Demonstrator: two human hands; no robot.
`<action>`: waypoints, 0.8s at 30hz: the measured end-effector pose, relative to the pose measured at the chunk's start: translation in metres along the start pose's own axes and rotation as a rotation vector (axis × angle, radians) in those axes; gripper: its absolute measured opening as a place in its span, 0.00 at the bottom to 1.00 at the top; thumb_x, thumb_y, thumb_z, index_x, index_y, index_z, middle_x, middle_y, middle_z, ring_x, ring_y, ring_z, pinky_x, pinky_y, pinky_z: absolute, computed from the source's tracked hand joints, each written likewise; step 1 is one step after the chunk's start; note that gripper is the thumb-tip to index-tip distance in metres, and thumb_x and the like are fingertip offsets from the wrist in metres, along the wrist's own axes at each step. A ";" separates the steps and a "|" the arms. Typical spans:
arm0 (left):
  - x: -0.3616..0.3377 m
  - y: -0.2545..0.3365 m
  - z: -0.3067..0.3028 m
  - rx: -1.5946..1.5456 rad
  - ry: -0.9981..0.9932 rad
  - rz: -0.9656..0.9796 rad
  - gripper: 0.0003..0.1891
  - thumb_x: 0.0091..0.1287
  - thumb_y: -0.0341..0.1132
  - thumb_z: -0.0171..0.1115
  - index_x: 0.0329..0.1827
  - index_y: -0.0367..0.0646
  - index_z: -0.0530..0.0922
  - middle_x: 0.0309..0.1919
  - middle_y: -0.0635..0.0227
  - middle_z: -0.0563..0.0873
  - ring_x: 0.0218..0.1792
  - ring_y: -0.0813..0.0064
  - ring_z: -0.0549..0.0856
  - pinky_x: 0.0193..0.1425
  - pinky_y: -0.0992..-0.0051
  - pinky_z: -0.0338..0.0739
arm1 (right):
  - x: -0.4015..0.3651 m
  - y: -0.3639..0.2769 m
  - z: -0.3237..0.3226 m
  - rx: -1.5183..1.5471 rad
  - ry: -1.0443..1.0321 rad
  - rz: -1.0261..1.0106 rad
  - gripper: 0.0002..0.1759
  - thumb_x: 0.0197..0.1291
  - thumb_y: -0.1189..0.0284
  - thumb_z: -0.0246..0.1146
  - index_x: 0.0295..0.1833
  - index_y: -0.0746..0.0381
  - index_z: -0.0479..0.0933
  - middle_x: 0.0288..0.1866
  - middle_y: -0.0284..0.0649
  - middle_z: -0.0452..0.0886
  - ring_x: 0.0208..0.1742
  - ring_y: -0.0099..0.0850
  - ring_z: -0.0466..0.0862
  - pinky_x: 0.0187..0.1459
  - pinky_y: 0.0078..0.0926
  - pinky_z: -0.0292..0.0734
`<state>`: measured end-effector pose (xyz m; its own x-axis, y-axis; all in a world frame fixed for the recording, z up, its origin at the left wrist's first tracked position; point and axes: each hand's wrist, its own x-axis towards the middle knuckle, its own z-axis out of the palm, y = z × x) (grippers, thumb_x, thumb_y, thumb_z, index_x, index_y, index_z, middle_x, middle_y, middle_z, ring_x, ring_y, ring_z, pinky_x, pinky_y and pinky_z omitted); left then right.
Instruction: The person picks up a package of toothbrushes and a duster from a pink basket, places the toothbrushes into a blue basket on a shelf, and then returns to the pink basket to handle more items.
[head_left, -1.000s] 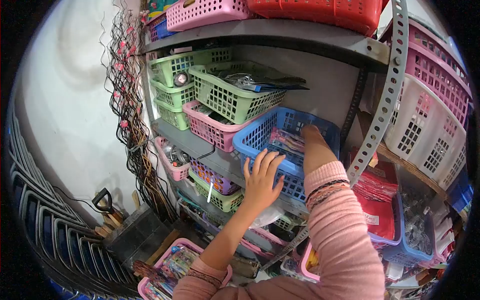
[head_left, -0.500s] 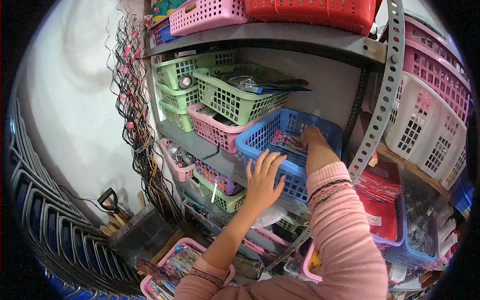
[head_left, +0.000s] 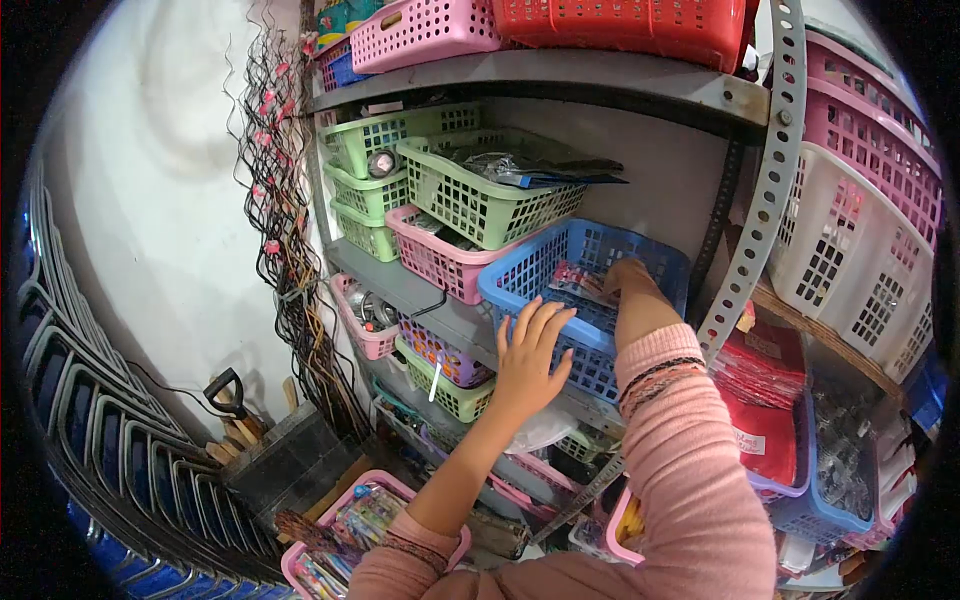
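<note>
A blue plastic basket (head_left: 520,288) stands at the right end of the middle shelf, above a second blue basket. My left hand (head_left: 535,355) is open at its near side, with fingers spread and their tips at the rim. Inside the upper basket is my right hand (head_left: 628,278), pointing down, its fingers mostly hidden behind the hand and wrist. Beside those fingers lies a flat, clear packet (head_left: 578,280) with pink and red print. Whether the right hand grips the packet cannot be made out.
A green basket (head_left: 480,205) of dark plastic-wrapped items sits on a pink basket (head_left: 440,255) to the left. A perforated metal post (head_left: 765,190) rises right of my right arm. Red packets (head_left: 760,440) fill a purple basket at lower right. Folded chairs (head_left: 110,420) line the left side.
The whole view has shifted slightly, so the shelf appears a little further right. Both hands stay in nearly the same places at the blue basket.
</note>
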<state>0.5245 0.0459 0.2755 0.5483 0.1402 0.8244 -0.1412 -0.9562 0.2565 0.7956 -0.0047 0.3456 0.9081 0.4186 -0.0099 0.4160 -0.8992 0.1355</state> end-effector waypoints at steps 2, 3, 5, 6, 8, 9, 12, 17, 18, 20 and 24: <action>0.000 0.001 0.000 0.004 -0.001 -0.001 0.26 0.57 0.36 0.59 0.61 0.50 0.66 0.60 0.67 0.69 0.66 0.60 0.62 0.66 0.50 0.50 | -0.002 0.002 0.004 0.011 0.012 0.010 0.18 0.45 0.64 0.66 0.45 0.56 0.82 0.51 0.45 0.80 0.52 0.38 0.80 0.51 0.34 0.75; 0.001 0.001 -0.001 0.003 -0.003 -0.005 0.26 0.57 0.36 0.59 0.61 0.50 0.67 0.60 0.67 0.69 0.66 0.60 0.62 0.66 0.50 0.50 | -0.004 0.003 0.006 0.017 0.017 0.016 0.18 0.46 0.64 0.66 0.45 0.56 0.82 0.51 0.45 0.80 0.52 0.38 0.80 0.51 0.34 0.75; 0.001 0.001 0.000 0.000 -0.003 -0.001 0.26 0.56 0.36 0.59 0.60 0.49 0.67 0.60 0.67 0.69 0.66 0.60 0.62 0.66 0.50 0.51 | 0.000 -0.001 0.002 0.026 0.025 0.028 0.18 0.46 0.64 0.65 0.45 0.56 0.82 0.51 0.45 0.80 0.52 0.38 0.80 0.50 0.34 0.76; 0.001 0.000 0.000 -0.006 -0.002 0.001 0.26 0.56 0.36 0.59 0.60 0.49 0.67 0.60 0.67 0.69 0.66 0.60 0.62 0.66 0.50 0.51 | 0.001 -0.002 0.001 0.030 0.029 0.033 0.18 0.46 0.64 0.65 0.45 0.56 0.82 0.51 0.45 0.80 0.52 0.38 0.80 0.50 0.35 0.76; 0.001 0.000 -0.001 -0.005 -0.002 0.003 0.26 0.56 0.35 0.59 0.60 0.49 0.67 0.60 0.67 0.69 0.66 0.60 0.62 0.66 0.50 0.51 | 0.003 -0.002 0.002 0.035 0.032 0.044 0.18 0.47 0.64 0.65 0.45 0.56 0.82 0.51 0.45 0.80 0.51 0.37 0.80 0.49 0.35 0.76; 0.001 0.001 -0.001 -0.006 0.000 0.005 0.26 0.56 0.35 0.59 0.60 0.49 0.67 0.60 0.67 0.69 0.66 0.60 0.61 0.66 0.50 0.51 | 0.006 -0.004 0.000 0.037 0.033 0.050 0.18 0.47 0.64 0.65 0.45 0.56 0.82 0.51 0.45 0.80 0.51 0.37 0.80 0.49 0.35 0.76; 0.001 0.001 -0.002 -0.006 -0.001 0.002 0.26 0.56 0.35 0.60 0.60 0.49 0.67 0.60 0.67 0.68 0.66 0.60 0.61 0.66 0.50 0.51 | 0.010 -0.007 -0.003 0.041 0.037 0.066 0.17 0.47 0.65 0.64 0.45 0.56 0.82 0.51 0.45 0.80 0.51 0.37 0.81 0.48 0.36 0.77; 0.001 0.001 0.000 -0.012 -0.004 0.004 0.27 0.56 0.35 0.60 0.60 0.49 0.67 0.60 0.66 0.68 0.66 0.59 0.61 0.66 0.50 0.51 | 0.010 -0.010 -0.002 0.052 0.049 0.102 0.17 0.48 0.65 0.64 0.45 0.56 0.82 0.51 0.44 0.80 0.50 0.36 0.81 0.47 0.37 0.77; 0.001 0.001 0.000 -0.009 -0.005 0.004 0.27 0.56 0.35 0.59 0.61 0.49 0.66 0.60 0.66 0.68 0.66 0.59 0.61 0.66 0.50 0.51 | 0.011 -0.009 -0.003 0.054 0.053 0.108 0.17 0.49 0.65 0.63 0.45 0.56 0.82 0.50 0.44 0.80 0.50 0.36 0.81 0.47 0.37 0.78; 0.001 0.001 -0.002 -0.005 -0.010 0.007 0.27 0.56 0.35 0.59 0.61 0.49 0.66 0.61 0.66 0.68 0.66 0.59 0.61 0.66 0.50 0.51 | 0.010 -0.005 -0.002 0.058 0.062 0.115 0.16 0.49 0.65 0.63 0.45 0.56 0.82 0.50 0.44 0.80 0.50 0.36 0.81 0.46 0.37 0.78; -0.001 0.002 -0.008 0.005 -0.056 0.007 0.27 0.57 0.36 0.58 0.62 0.50 0.65 0.62 0.66 0.66 0.67 0.60 0.59 0.66 0.49 0.50 | 0.034 -0.040 -0.043 0.059 0.073 0.088 0.16 0.50 0.65 0.62 0.45 0.56 0.82 0.50 0.44 0.80 0.50 0.35 0.81 0.45 0.38 0.79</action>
<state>0.5177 0.0463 0.2792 0.5927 0.1194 0.7965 -0.1406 -0.9584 0.2483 0.8081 0.0513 0.3826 0.9362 0.3441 0.0722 0.3390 -0.9379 0.0740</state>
